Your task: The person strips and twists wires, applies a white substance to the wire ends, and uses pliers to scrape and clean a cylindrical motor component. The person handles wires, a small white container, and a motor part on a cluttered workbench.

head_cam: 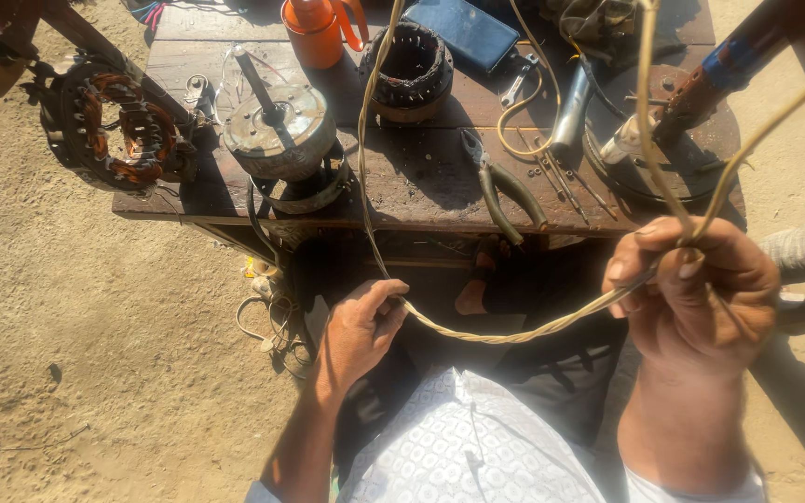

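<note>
Twisting looks partway done: the cord (505, 333) is wound tight between the hands, but past the right hand its strands run loose and separate up out of view. Left hand (358, 333) is curled, thumb and fingers pinching the cord's near end, over the lap. Right hand (691, 289) is closed in a fist round the fork. Pliers (500, 189) lie untouched on the desk (402, 182).

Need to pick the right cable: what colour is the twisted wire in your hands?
Pale yellowish-cream twisted wire, clearest in the head view.
</note>
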